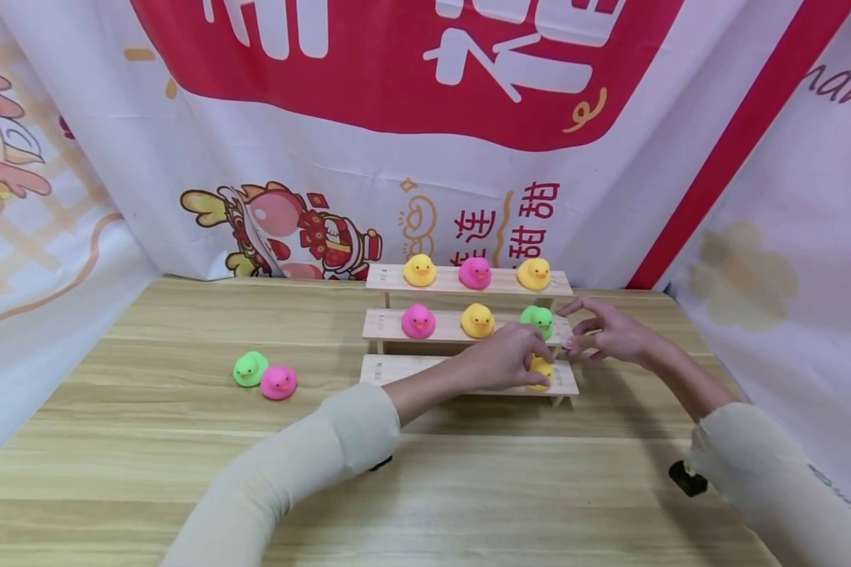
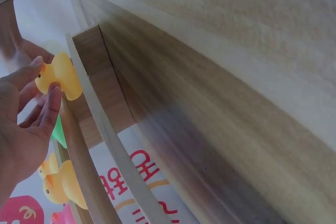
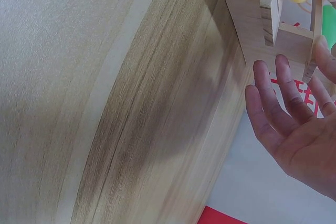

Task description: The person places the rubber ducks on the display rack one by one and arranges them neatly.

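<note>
My left hand [image 1: 499,358] pinches a yellow toy duck [image 2: 62,76] between thumb and fingers at the right end of the bottom step of a small wooden three-tier stand [image 1: 397,365]. The right hand [image 1: 610,331] is beside the stand's right end, its fingers loosely extended and the thumb at the end of the middle step. On that step sit a pink duck [image 1: 418,321], a yellow duck [image 1: 477,320] and a green duck [image 1: 536,320]. The top step carries a yellow duck [image 1: 420,270], a pink duck [image 1: 475,272] and another yellow duck [image 1: 534,273].
Left of the stand, a green duck [image 1: 250,368] and a pink duck [image 1: 279,382] lie side by side on the wood-grain table [image 1: 482,488]. Printed cloth [image 1: 312,157] hangs behind and at both sides. A small black object [image 1: 688,478] is near the right sleeve.
</note>
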